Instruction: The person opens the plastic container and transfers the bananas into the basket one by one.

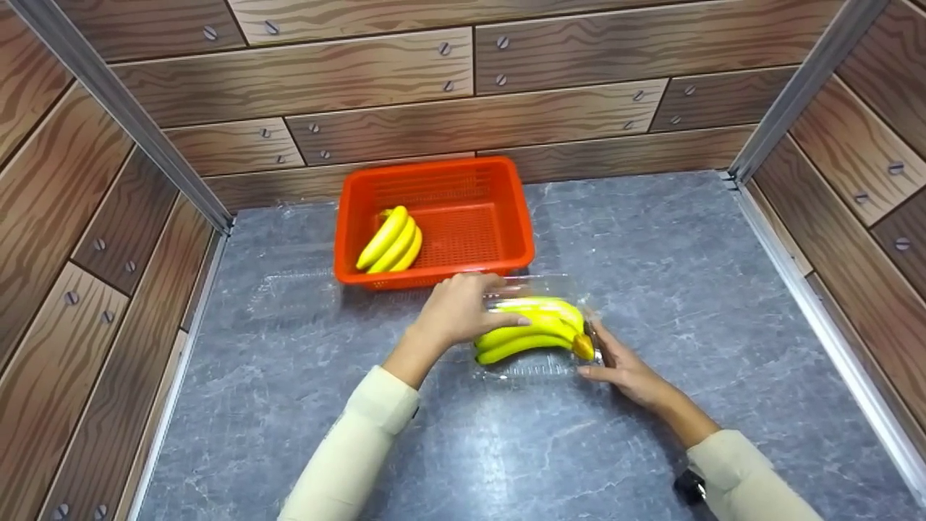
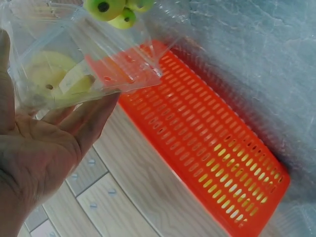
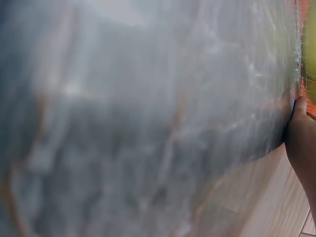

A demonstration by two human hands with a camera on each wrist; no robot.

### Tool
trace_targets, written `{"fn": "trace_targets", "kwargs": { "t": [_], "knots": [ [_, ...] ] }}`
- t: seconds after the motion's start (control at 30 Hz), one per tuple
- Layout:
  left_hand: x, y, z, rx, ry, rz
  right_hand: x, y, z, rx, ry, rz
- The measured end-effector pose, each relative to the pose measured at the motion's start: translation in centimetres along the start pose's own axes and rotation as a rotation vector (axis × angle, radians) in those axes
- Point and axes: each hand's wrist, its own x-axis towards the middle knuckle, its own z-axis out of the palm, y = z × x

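Note:
A bunch of yellow bananas (image 1: 532, 334) lies in a clear plastic clamshell box (image 1: 532, 370) on the grey surface. The box's raised lid (image 2: 118, 64) has my left hand (image 1: 459, 310) at it, the thumb on one face and the fingers on the other. At the stem end of the bananas, my right hand (image 1: 633, 375) grips the box's right side between thumb and fingers. That hand shows only at the edge of the right wrist view, which is blurred. Green banana tips (image 2: 106, 7) show beside the lid in the left wrist view.
Just behind the box stands a red plastic basket (image 1: 524, 231) with slotted walls. Another banana bunch (image 1: 394, 242) lies in its left part. Left of the basket, a clear plastic piece (image 1: 289, 289) rests on the surface. Wood-patterned walls (image 1: 376, 79) enclose the back and sides.

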Motion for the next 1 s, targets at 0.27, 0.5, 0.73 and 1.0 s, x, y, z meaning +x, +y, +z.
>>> {"fn": "trace_targets", "kwargs": {
  "t": [0.27,0.5,0.73,1.0],
  "knots": [
    [0.3,0.0,-0.6,-0.008,0.140,0.001,0.2,0.3,0.2,0.009,-0.035,-0.079],
    [0.8,-1.1,-0.5,-0.136,0.370,0.056,-0.2,0.3,0.3,0.004,-0.029,-0.075],
    [1.5,-1.8,0.4,-0.252,0.523,0.061,-1.0,0.4,0.8,0.006,-0.019,-0.112],
    [2.5,-2.0,1.3,-0.412,0.488,-0.021,-1.4,0.6,1.1,-0.007,-0.003,-0.114]
  ]
}}
